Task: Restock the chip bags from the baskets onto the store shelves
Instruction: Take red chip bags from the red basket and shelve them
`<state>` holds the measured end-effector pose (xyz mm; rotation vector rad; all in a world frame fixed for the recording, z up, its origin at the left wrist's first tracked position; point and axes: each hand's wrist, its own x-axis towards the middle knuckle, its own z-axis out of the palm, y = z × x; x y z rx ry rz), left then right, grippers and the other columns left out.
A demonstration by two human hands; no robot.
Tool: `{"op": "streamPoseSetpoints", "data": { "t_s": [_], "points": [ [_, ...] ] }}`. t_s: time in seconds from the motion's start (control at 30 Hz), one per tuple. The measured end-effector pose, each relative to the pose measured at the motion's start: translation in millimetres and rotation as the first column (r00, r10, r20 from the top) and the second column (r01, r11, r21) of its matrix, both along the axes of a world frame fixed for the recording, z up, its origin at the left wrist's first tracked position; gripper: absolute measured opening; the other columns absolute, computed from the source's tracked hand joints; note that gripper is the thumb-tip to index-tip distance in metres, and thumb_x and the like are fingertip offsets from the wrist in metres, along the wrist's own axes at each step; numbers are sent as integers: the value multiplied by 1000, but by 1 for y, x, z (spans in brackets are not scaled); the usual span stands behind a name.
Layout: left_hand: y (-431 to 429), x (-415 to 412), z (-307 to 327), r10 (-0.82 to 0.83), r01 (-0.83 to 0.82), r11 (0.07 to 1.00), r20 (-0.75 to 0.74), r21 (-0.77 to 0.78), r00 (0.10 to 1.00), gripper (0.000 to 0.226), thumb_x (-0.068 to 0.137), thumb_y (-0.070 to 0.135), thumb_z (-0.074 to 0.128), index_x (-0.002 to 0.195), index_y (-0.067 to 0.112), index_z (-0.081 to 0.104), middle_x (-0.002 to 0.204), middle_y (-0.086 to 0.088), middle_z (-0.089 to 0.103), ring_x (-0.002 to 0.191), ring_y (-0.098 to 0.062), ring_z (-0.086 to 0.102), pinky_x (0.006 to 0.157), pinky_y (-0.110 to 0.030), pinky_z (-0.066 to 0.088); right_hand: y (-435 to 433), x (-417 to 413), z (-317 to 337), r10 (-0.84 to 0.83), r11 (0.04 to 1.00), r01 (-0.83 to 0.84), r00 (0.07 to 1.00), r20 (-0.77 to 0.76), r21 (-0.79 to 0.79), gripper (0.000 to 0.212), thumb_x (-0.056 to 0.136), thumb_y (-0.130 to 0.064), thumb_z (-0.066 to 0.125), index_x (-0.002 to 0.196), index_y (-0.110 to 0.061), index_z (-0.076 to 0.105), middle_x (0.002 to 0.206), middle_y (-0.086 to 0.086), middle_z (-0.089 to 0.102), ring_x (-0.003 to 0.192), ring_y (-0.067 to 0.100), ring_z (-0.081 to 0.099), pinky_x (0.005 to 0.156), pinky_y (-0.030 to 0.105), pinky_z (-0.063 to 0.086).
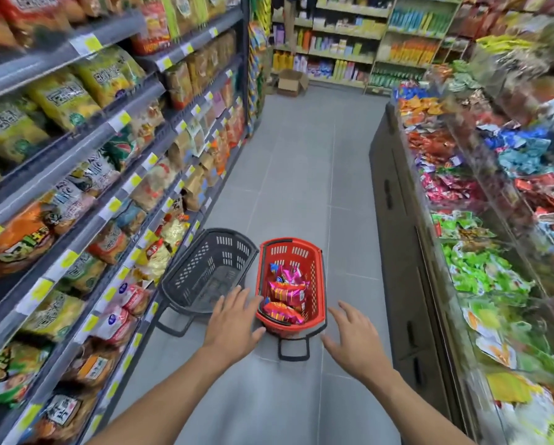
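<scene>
Chip bags [287, 293] lie in the red basket [315, 274] beside the black basket [205, 268]; I see my left hand [234, 322] and right hand [356, 342] flanking its near edge, fingers spread, released, grasping nothing

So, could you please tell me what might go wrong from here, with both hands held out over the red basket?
1. The red basket stands mid-aisle and its handle lies flat on the floor toward the person, so a step forward might catch it.
2. The left hand hovers beside the black basket and might knock it.
3. The chip bags lie loosely piled, so the open left hand and right hand might crush or drop some.
</scene>
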<state>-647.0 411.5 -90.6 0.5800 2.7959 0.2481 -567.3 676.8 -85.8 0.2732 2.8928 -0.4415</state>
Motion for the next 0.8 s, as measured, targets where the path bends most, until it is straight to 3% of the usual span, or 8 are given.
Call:
{"op": "streamPoseSetpoints", "data": {
  "t_s": [0.3, 0.47, 0.57, 0.8],
  "points": [
    [66, -90, -68, 23, -18, 999, 129, -41, 991, 73, 100, 55, 55, 162, 29, 27, 172, -1, 20, 161, -23, 8, 129, -47, 11, 61, -94, -88, 11, 995, 7, 982, 187, -95, 68, 98, -47, 54, 159, -25, 31, 163, 1, 33, 150, 20, 31, 121, 35, 25],
    [90, -125, -121, 128, -122, 992, 208, -42, 970, 73, 99, 55, 56, 162, 31, 26, 171, -1, 21, 160, -24, 13, 128, -43, 14, 93, -145, -144, 80, 990, -43, 956, 282, -134, 71, 92, -54, 50, 154, -21, 41, 156, 1, 44, 142, 24, 42, 116, 38, 33],
    [98, -138, -155, 180, -176, 984, 261, -40, 948, 72, 99, 51, 59, 160, 28, 30, 170, -3, 24, 160, -26, 16, 129, -44, 15, 102, -170, -179, 102, 985, -49, 937, 334, -163, 63, 97, -44, 59, 153, -20, 42, 154, 0, 45, 139, 24, 45, 112, 38, 37],
    [111, -175, -241, 189, -195, 981, 325, -14, 927, 70, 96, 46, 64, 157, 28, 36, 165, -3, 33, 154, -27, 26, 126, -42, 24, 96, -212, -271, 106, 969, 12, 882, 458, -247, 57, 98, -36, 59, 151, -20, 45, 151, 4, 50, 134, 26, 50, 107, 36, 42]
  ]
}}
